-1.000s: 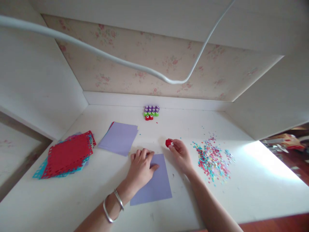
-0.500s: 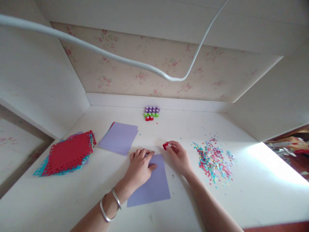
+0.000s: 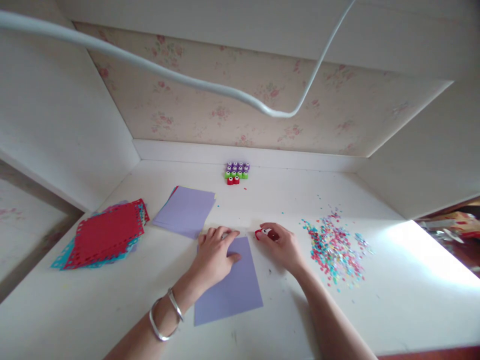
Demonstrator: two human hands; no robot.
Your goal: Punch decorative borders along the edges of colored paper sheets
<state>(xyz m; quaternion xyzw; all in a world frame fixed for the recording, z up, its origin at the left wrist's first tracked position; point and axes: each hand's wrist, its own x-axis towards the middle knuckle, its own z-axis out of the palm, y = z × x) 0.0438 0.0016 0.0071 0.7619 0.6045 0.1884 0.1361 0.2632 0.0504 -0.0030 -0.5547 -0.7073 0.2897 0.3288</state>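
Observation:
A sheet of purple paper (image 3: pixel 232 290) lies in front of me on the white tabletop. My left hand (image 3: pixel 215 255) rests on its upper left part, palm down, with the thumb apart from the bent fingers. A small greyish spot shows among these fingers, too small to name. To the right of the sheet's top edge, my right hand (image 3: pixel 281 247) holds a small red and white craft punch (image 3: pixel 259 234) between thumb and fingers. The punch is apart from the paper, and the fingers partly cover it.
Several purple, green and red punches (image 3: pixel 237 173) stand in rows near the back. At left are a stack of purple sheets (image 3: pixel 187 210) and a pile of hole-edged red and blue sheets (image 3: pixel 108 235). Confetti (image 3: pixel 335 250) lies scattered at right. A white cable (image 3: pixel 210 87) hangs across above.
My right hand has turned the red punch and brought it slightly lower, tipping it over. The purple sheet and my left hand have shifted slightly left.

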